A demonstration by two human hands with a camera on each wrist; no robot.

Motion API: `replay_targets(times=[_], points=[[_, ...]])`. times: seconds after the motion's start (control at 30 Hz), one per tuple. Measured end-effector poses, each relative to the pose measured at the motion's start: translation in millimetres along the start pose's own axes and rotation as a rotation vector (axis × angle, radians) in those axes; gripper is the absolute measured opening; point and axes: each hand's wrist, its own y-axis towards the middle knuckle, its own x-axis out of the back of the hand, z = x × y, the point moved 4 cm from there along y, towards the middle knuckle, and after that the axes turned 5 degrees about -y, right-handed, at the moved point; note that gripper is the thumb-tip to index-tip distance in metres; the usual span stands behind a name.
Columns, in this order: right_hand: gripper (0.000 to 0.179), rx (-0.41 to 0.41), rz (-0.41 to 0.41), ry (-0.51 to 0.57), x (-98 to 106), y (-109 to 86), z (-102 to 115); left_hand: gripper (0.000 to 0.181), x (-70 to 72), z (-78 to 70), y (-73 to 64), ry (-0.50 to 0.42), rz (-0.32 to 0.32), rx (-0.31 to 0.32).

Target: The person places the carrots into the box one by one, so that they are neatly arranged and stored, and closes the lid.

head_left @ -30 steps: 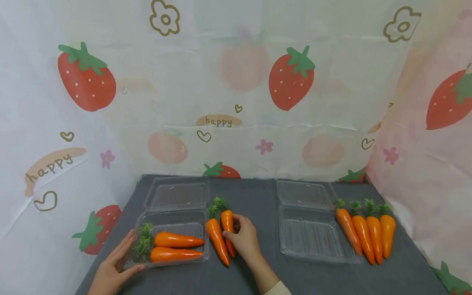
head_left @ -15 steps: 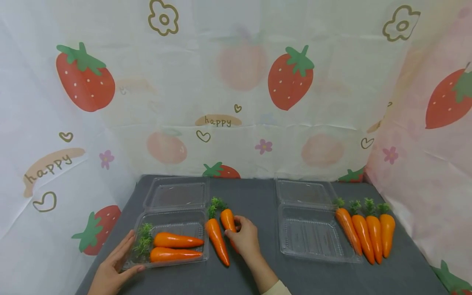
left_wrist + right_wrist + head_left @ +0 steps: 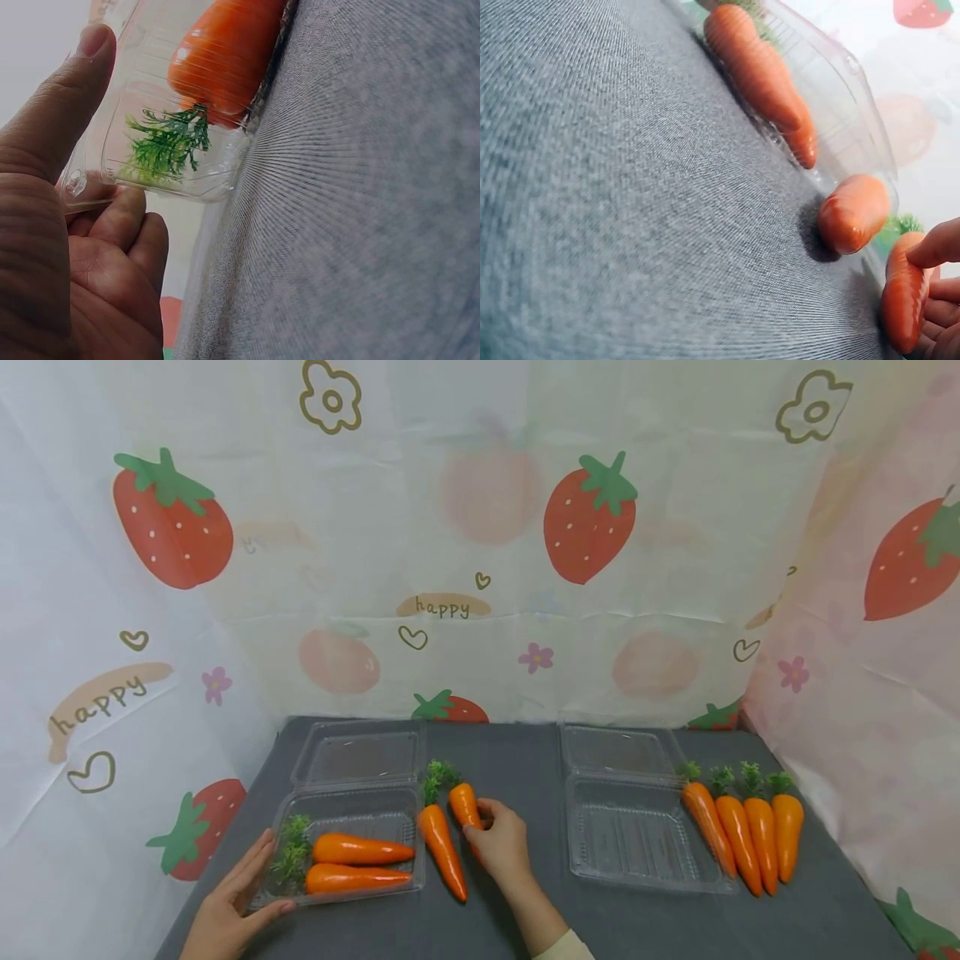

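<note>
My right hand (image 3: 501,843) pinches an orange toy carrot (image 3: 465,803) between thumb and fingers; the hand hides its lower part in the head view. Just left of it another carrot (image 3: 442,852) lies slanted beside a hinged clear plastic box (image 3: 378,787). Inside that box are two carrots, an upper one (image 3: 363,847) and a lower one (image 3: 358,877), lying sideways with green tops to the left. My left hand (image 3: 228,902) rests at the box's front left corner, fingers along its left side and thumb (image 3: 71,94) extended by the front edge.
A second clear box (image 3: 630,843) with its lid laid back stands to the right. Several more carrots (image 3: 738,835) lie in a row at its right side. The dark grey cloth (image 3: 525,760) covers the table, and a fruit-printed curtain (image 3: 480,568) closes off the back and sides.
The carrot in my right hand has turned slightly, its lower end swinging right, out of sight behind the hand. My left hand and the boxes have stayed in place.
</note>
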Motion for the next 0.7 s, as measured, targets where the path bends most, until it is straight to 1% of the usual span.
replay_targets(times=[0.2, 0.47, 0.7], points=[[0.045, 0.000, -0.041, 0.024, 4.2, 1.4, 1.6, 0.093, 0.1, 0.9, -0.2, 0.003, -0.006, 0.003], [0.047, 0.003, -0.064, 0.069, 10.7, 2.8, 8.2, 0.093, -0.6, -1.9, 0.3, 0.004, -0.016, 0.001], [0.047, 0.022, -0.046, 0.104, 15.3, 2.8, 15.5, 0.093, -0.1, -2.2, 0.3, 0.002, -0.016, 0.021]])
